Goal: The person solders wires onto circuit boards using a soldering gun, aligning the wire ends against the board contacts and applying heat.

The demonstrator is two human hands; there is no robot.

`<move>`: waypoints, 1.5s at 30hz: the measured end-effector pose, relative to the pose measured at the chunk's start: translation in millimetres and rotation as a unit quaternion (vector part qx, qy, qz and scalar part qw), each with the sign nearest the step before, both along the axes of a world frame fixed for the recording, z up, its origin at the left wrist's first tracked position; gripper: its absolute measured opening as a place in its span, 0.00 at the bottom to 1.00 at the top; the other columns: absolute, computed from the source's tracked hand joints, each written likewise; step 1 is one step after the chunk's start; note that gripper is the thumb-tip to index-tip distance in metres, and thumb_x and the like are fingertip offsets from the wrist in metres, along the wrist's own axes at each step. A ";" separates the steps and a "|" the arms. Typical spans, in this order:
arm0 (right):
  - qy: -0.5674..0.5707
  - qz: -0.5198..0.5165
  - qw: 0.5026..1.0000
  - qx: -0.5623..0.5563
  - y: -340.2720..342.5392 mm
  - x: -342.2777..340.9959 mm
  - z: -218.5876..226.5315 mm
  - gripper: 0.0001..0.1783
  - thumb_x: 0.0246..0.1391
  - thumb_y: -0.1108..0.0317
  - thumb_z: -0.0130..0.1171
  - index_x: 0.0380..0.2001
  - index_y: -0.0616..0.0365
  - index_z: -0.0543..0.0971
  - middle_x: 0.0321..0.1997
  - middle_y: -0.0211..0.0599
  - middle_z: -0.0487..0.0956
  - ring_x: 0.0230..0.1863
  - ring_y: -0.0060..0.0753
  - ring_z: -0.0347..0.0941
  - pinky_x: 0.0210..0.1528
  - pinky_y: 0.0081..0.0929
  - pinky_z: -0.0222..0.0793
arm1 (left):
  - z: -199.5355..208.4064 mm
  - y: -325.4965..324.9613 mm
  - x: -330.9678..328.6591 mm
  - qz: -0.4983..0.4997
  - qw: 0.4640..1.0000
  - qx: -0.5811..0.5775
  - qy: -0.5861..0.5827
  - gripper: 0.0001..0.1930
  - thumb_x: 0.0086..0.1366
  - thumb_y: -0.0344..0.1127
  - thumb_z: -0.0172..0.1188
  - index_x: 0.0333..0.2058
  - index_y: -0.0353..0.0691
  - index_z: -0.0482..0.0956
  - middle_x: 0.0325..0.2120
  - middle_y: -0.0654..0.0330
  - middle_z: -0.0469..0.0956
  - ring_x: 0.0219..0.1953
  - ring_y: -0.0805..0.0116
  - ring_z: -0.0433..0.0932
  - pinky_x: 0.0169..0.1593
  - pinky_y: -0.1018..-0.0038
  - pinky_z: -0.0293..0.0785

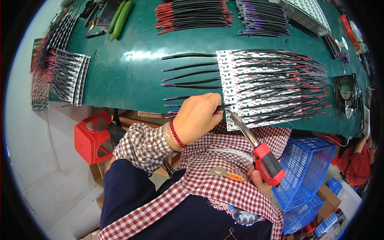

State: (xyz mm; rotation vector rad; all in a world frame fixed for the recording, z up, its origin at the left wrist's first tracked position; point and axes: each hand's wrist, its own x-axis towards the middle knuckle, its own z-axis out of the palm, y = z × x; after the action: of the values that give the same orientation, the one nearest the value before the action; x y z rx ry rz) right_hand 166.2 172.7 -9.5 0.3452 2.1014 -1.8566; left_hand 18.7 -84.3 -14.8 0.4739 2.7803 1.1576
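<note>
A white circuit board panel lies near the table's front edge, with rows of black wires with red ends running to the right across it. More black wires stick out from its left edge. At the lower left edge of the panel, my left hand is closed, pinching a black wire between thumb and fingers. My right hand grips a red and black soldering iron from below. The iron's metal tip meets the panel's left side, close beside my left fingertips; whether it touches a pad I cannot tell.
Bundles of black wires with red ends and purple ends lie at the back. Wired boards are stacked left, near two cucumbers. A small fan stands right. Below are a red stool and blue crates.
</note>
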 end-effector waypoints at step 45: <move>0.085 0.017 0.996 0.011 5.1 1.7 -13.0 0.06 0.46 0.72 0.61 0.27 0.64 0.78 0.23 0.34 0.76 0.23 0.26 0.73 0.26 0.22 0.67 | 2.0 1.9 2.7 0.008 1.000 -0.012 0.018 0.08 0.52 0.30 0.61 0.25 0.33 0.71 0.23 0.50 0.74 0.25 0.48 0.75 0.28 0.61 0.70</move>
State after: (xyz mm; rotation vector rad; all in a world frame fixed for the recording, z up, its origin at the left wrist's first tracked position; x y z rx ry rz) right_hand 167.9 177.8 -22.5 0.1591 2.2253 -1.9036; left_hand 21.4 -82.4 -12.9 0.4745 2.8299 1.1284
